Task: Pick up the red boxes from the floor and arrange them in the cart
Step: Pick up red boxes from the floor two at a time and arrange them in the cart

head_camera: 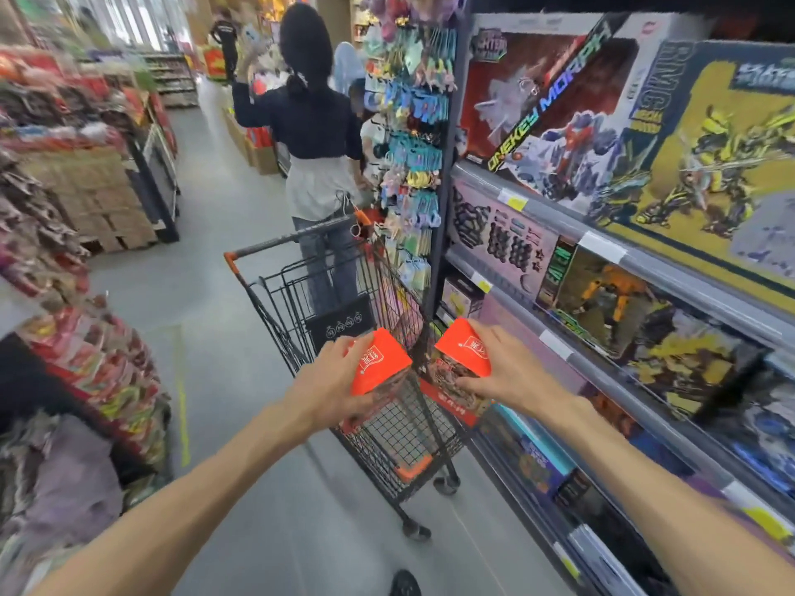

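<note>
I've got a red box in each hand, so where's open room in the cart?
The cart basket looks bare behind the left hand and right hand, toward the handle. The right side crowds against the toy shelves.

Stretching away down the aisle, grey and smooth: the floor [206,294], carrying a yellow line [184,406] along its left side. Standing on it at centre, on small castors, a black wire cart [378,428] with an orange-tipped handle bar at its far end. Standing beyond the cart's far end, a person [314,135] in a dark top, back turned. Rising from the floor on the right, a tall shelf [645,268] holding large toy boxes. Sitting on the floor at far left, a stack of brown cartons [99,200]. Crowding the near left, displays of red packets [90,363]. Touching the floor at the near bottom edge, a dark shoe tip [404,583].
</note>
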